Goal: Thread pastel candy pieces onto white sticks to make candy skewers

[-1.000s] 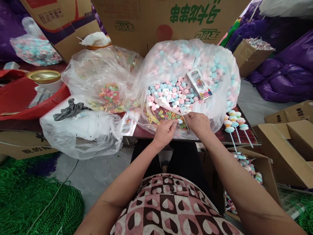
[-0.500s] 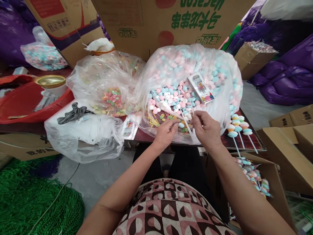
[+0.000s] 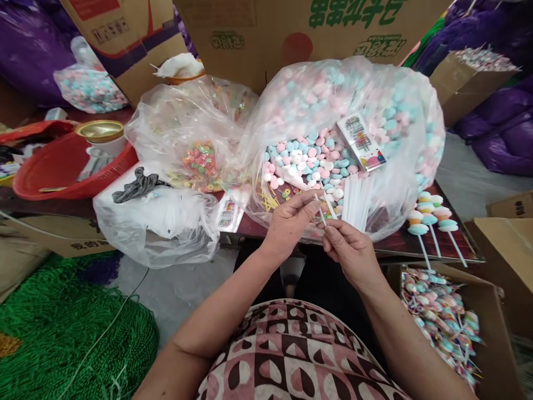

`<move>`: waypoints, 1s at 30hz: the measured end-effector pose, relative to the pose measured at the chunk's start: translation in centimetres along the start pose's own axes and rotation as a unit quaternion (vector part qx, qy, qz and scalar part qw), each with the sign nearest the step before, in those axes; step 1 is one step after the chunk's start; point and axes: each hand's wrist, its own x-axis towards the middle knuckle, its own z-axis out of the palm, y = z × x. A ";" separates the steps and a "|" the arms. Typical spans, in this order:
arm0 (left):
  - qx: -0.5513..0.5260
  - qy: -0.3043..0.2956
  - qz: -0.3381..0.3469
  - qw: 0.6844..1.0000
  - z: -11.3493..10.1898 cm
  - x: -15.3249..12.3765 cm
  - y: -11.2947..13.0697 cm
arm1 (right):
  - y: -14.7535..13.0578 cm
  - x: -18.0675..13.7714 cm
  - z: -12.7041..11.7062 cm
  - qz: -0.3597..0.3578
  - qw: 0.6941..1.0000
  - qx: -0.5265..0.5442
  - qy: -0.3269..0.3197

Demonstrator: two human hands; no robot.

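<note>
My left hand [image 3: 291, 225] and my right hand [image 3: 350, 247] meet over the table's front edge, fingertips nearly touching. Two thin white sticks [image 3: 330, 205] show at the fingertips, slanting upward. Each hand is closed in a pinch around the sticks; fingers partly hide their lower ends. Just behind my right hand lies a bundle of white sticks [image 3: 355, 203] on clear plastic. Beyond the hands, pink, blue and white marshmallows [image 3: 310, 158] spill from the mouth of a large clear bag [image 3: 400, 161]. Ring-shaped gummies [image 3: 286, 193] and yellow strips [image 3: 270, 201] lie left of the sticks.
Marshmallow skewers [image 3: 428, 214] rest at the table's right edge above a carton of wrapped skewers [image 3: 445, 316]. A printed card pack [image 3: 361, 143] lies on the bag. Leftward are a gummy bag [image 3: 183, 122], a white plastic bag [image 3: 162, 233] and a red basket [image 3: 45, 172].
My hands have come together around the sticks, the right one moving down and inward. The stick bundle behind it now shows. The whole view has shifted slightly.
</note>
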 end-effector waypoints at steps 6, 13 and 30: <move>0.017 -0.013 -0.007 1.000 -0.2 0.0 -0.3 | 0.7 -0.4 -0.3 0.017 1.000 0.027 0.001; 0.027 -0.040 -0.040 0.998 0.0 -0.2 -1.1 | 0.1 -0.7 -0.5 0.068 0.994 0.080 -0.005; 0.794 -0.021 0.007 0.607 -7.2 9.6 0.8 | -0.2 -0.4 -1.3 0.093 0.990 0.087 0.057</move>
